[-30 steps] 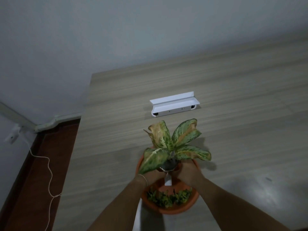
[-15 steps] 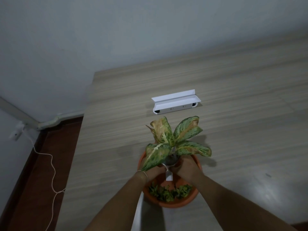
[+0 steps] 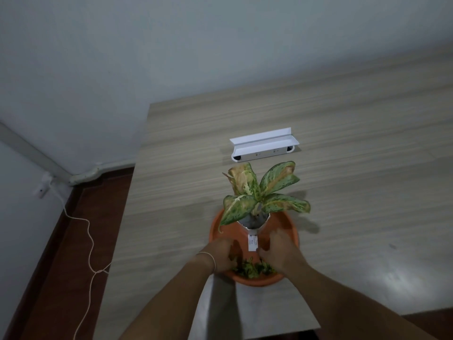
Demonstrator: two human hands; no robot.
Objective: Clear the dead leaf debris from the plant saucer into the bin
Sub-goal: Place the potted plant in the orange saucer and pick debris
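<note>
Head view: both hands down in the orange saucer [image 3: 215, 229] on the table [image 3: 343, 168], left hand [image 3: 221, 253] curled over leaf debris [image 3: 253, 268] lying btwn it & the right hand [image 3: 278, 251], fingers loosely bent, actual grip hidden, w/ potted plant [image 3: 259, 192] just beyond both.

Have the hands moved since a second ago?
Yes. Both hands, left and right, have dropped from the plant's base toward the person, now at the leaf debris in the saucer.
</note>
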